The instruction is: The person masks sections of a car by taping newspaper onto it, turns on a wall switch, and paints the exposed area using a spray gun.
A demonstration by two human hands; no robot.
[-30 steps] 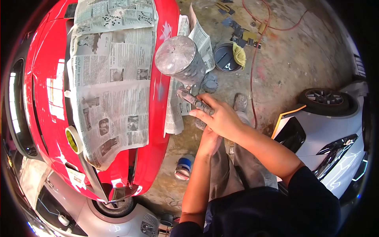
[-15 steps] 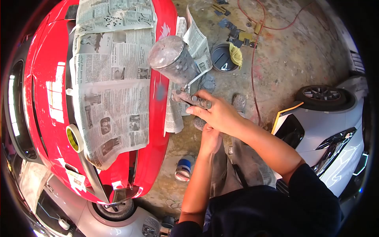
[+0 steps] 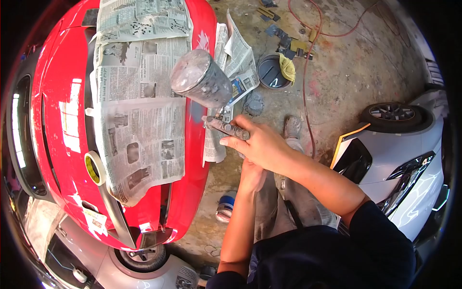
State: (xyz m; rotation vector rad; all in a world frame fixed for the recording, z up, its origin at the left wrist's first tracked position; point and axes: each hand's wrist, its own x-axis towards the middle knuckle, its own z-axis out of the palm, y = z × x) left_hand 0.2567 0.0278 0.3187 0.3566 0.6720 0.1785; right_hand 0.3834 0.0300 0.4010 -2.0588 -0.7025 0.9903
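Observation:
My right hand (image 3: pixel 262 143) is closed around the handle of a paint-spattered spray gun (image 3: pixel 226 128). The gun's large metal cup (image 3: pixel 202 77) rises above it, and its nozzle end faces the red car panel (image 3: pixel 192 164) from close by. A grey patch (image 3: pixel 194 114) shows on the red paint just past the nozzle. Taped newspaper (image 3: pixel 144 111) covers the panel beside that patch. Just below my right hand, my left hand (image 3: pixel 253 174) is closed with its fingers curled; what it holds is hidden behind the right hand and wrist.
A roll of masking tape (image 3: pixel 95 168) rests on the red car. On the floor are a bucket (image 3: pixel 273 72) with a yellow cloth (image 3: pixel 287 69), a red hose (image 3: pixel 308 96), sanding scraps (image 3: pixel 291 45) and a blue-topped can (image 3: pixel 225 208). A silver car (image 3: pixel 409 144) stands at right.
Both hands and the spray gun have shifted slightly left, bringing the nozzle closer to the red panel by the grey patch. The view has also shifted a little.

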